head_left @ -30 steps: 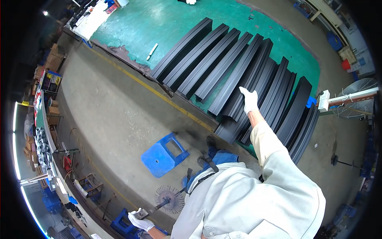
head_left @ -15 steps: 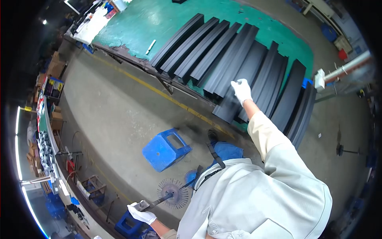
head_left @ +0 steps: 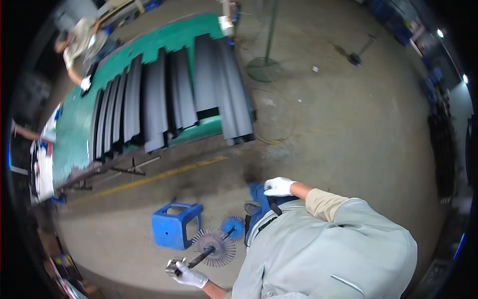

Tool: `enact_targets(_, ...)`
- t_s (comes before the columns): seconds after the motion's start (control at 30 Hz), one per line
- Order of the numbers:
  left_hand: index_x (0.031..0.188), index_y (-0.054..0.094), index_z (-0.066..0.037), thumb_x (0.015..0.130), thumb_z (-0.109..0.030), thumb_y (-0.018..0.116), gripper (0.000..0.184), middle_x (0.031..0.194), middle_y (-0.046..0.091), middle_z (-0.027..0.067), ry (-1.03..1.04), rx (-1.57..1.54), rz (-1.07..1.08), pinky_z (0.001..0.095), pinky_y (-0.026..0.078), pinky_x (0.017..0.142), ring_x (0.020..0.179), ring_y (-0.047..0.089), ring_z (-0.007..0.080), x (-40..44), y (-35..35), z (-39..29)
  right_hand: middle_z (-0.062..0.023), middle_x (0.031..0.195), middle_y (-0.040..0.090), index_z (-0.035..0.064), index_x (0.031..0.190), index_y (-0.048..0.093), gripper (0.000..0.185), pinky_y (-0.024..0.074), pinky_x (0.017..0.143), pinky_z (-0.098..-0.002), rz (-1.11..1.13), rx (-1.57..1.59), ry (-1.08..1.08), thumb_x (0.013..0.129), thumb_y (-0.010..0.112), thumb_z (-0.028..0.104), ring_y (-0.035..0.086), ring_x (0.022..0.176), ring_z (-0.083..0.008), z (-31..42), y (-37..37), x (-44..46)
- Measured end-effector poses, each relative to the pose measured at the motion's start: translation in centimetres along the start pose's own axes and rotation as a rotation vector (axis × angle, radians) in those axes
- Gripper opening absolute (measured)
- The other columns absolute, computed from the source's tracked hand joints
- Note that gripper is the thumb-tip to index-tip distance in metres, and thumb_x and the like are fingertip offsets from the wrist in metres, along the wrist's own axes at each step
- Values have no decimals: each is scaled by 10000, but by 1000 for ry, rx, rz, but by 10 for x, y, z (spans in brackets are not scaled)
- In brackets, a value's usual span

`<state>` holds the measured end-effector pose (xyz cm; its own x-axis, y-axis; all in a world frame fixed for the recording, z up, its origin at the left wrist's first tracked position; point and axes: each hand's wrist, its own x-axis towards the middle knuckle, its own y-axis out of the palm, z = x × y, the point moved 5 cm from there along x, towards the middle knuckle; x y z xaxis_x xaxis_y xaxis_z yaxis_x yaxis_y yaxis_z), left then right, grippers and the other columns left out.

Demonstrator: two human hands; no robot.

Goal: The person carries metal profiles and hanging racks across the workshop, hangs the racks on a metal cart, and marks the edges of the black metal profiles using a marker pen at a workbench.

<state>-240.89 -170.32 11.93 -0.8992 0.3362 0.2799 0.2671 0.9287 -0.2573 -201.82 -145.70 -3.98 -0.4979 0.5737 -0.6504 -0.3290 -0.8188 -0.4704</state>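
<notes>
1. Head view: the left hand (head_left: pixel 191 277), white-gloved, sits just below the blue stool (head_left: pixel 168 232) as pictured, its fingers curled around the metal block (head_left: pixel 173 267) at the end of a dark rod (head_left: pixel 201 256).
2. That rod, the thing in use, runs from the hand to a grey bristled disc (head_left: pixel 213 243) at the stool's lower right; a blue bristled disc (head_left: pixel 233 228) shows farther right of the stool.
3. Right and a little higher than the stool, the right hand (head_left: pixel 280 187) is beside the jeans (head_left: pixel 256 205) near the belt. Its fingers are bent; I cannot tell whether they hold or touch anything.
4. Long dark strips (head_left: pixel 131 109) lie side by side on a green table (head_left: pixel 74 132) above the stool, well apart from both hands. A co-worker (head_left: pixel 82 42) is at the table's far side.
5. By my judgement, the step in hand is holding the rod off to one side. From this pose, a next move calls for a firm left grip, with the discs kept clear of the legs and stool.
6. Neither the stool nor the strips show any readable brand, label or writing; the packages (head_left: pixel 62 266) to the stool's lower left are too blurred.
</notes>
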Motion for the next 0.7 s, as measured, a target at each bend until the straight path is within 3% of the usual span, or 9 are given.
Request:
enact_targets(0.07, 965, 584, -22, 970, -235, 662, 228, 787, 562, 10, -36, 23, 144, 256, 443, 615, 672, 508, 108, -22, 26, 32, -162, 971, 710, 57, 1100, 680, 411, 541, 795, -391, -276, 112, 13, 900, 657, 416, 688, 874, -282, -87, 3, -34)
enact_targets(0.13, 960, 593, -18, 951, -179, 694, 190, 781, 563, 3, -70, 66, 274, 252, 443, 618, 679, 511, 99, -49, 56, 41, -117, 782, 661, 60, 964, 679, 288, 524, 578, -365, -329, 559, 321, 910, 670, 343, 634, 631, -226, -174, 11, -73)
enact_targets(0.2, 917, 600, -20, 940, -148, 707, 168, 759, 554, -10, -71, 77, 371, 254, 441, 616, 667, 494, 88, -79, 94, 28, -68, 679, 587, 72, 864, 650, 210, 440, 436, -323, -456, 805, 522, 911, 681, 274, 541, 502, -168, -239, 10, -130)
enact_targets(0.37, 844, 613, -39, 927, -127, 723, 163, 733, 556, -30, 153, 156, 475, 249, 443, 617, 660, 484, 67, -174, 191, -59, -64, 739, 621, 68, 934, 635, 187, 444, 436, -334, -667, 1161, 763, 914, 674, 250, 576, 547, -174, -406, 59, -257)
enact_targets(0.5, 871, 634, -29, 897, -109, 753, 146, 761, 597, -29, 51, 114, 658, 243, 450, 624, 678, 495, 64, -279, 261, -145, -51, 788, 636, 79, 961, 631, 192, 460, 468, -334, -766, 1373, 857, 910, 681, 256, 591, 582, -171, -481, 85, -336)
enact_targets(0.6, 907, 660, -18, 859, -86, 785, 149, 786, 635, -22, 96, -5, 847, 240, 461, 640, 691, 518, 63, -361, 333, -200, -96, 801, 671, 26, 932, 662, 262, 498, 548, -372, -947, 1256, 777, 894, 692, 284, 636, 643, -216, -523, 72, -379)
enact_targets(0.67, 911, 663, -17, 852, -76, 788, 150, 785, 638, -22, 100, -88, 943, 238, 465, 648, 688, 525, 62, -428, 379, -254, -135, 932, 726, 13, 1027, 671, 348, 550, 739, -348, -1039, 759, 682, 896, 695, 334, 706, 838, -237, -533, 17, -392)
enact_targets(0.7, 916, 666, -16, 845, -67, 792, 153, 784, 642, -22, 96, -151, 1023, 236, 469, 657, 685, 531, 62, -464, 399, -284, -126, 1012, 727, 21, 1091, 668, 376, 542, 821, -324, -1066, 841, 599, 888, 715, 334, 702, 910, -216, -511, -29, -404)
